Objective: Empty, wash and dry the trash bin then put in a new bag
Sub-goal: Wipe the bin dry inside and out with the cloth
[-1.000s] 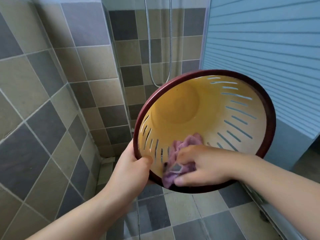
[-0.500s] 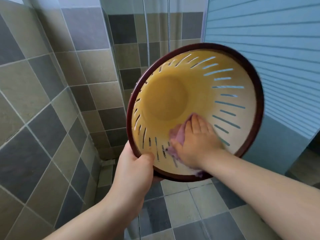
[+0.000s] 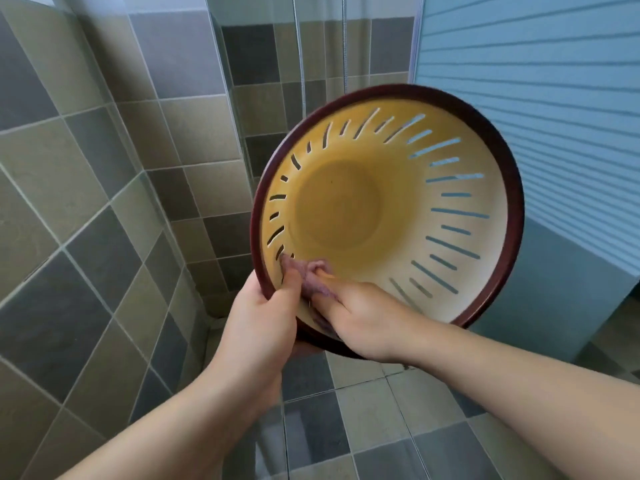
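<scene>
A tiled bathroom formed the setting: grey and beige wall tiles (image 3: 86, 174), a tiled floor (image 3: 374, 420) and a pale blue slatted panel (image 3: 540, 109) behind. The round yellow plastic trash bin with slotted sides and a dark red rim (image 3: 388, 202) was held off the floor, tipped on its side with its mouth toward the camera, and no waste showed inside it. The left hand (image 3: 258, 320) gripped the lower rim, thumb curled over the edge and remaining fingers hidden behind it. The right hand (image 3: 363, 313), reaching just inside the rim beside that thumb, pressed a crumpled purple cloth (image 3: 313, 277) against the inner wall; its fingertips were buried in the cloth, so their curl could not be told exactly. Judged from this, emptying was complete and wiping of the interior was in progress; whether this was washing or drying could not be told. No new bag was visible, so lining remained.
</scene>
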